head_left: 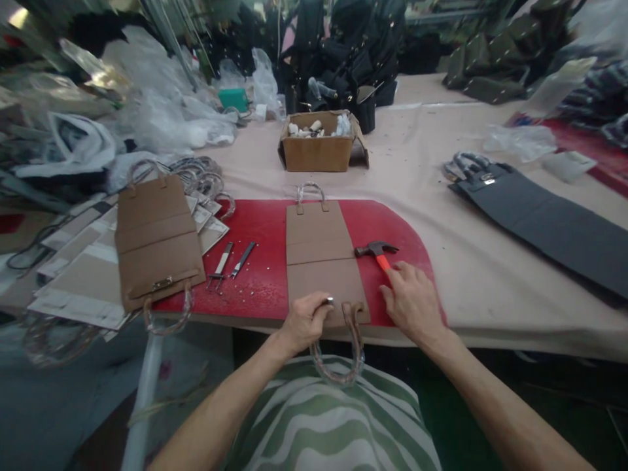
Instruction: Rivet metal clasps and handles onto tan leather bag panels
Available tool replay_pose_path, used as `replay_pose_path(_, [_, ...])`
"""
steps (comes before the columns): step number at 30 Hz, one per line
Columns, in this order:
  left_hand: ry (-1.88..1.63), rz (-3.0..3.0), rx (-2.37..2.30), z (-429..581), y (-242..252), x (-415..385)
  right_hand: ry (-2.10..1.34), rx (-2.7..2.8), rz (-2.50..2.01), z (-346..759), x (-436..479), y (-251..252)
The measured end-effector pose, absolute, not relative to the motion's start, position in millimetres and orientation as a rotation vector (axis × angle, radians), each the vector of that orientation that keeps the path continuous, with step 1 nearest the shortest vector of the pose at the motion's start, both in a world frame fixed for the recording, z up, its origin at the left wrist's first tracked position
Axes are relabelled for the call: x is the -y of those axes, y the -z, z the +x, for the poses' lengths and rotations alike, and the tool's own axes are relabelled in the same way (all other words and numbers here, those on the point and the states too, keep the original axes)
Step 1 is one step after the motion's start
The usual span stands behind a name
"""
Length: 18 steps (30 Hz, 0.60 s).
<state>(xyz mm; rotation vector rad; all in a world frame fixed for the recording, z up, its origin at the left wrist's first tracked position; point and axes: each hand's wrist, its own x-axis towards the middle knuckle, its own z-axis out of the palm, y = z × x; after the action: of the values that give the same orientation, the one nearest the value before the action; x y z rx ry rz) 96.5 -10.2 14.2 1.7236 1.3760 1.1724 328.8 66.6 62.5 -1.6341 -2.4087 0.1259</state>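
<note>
A flat brown bag panel (321, 232) lies on the red mat (265, 222), with a plastic-wrapped handle (338, 376) hanging over the table's front edge. At the panel's near end, my left hand (305, 319) is closed in a pinch around a small shiny metal piece (329, 301). What kind of fitting it is I cannot make out. To the right of the panel, my right hand (415, 304) has its fingers on the orange handle of a claw hammer (377, 248). The hammer's head rests on the mat near the panel's right edge.
Two slim fork-tipped tools (230, 261) lie left of the panel. Further left, another brown bag panel (157, 242) tops a stack. A cardboard box (316, 152) of small parts stands behind. A dark grey bag panel (544, 216) lies at right. Black bags (343, 59) are piled at the back.
</note>
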Motion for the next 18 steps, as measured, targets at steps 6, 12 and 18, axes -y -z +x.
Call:
replay_pose_path(6, [-1.405,1.177,-1.465,78,-20,-2,-0.531,2.488,-1.194,302,-6,-59])
replay_pose_path(12, [-1.341,1.335,-2.07,18,-24,-17,-0.501,2.449,-1.408,299,7,-58])
replay_pose_path(18, [-0.619,1.835,-2.595,-5,-21,-21,-0.73,2.508,-1.846,294,10,-52])
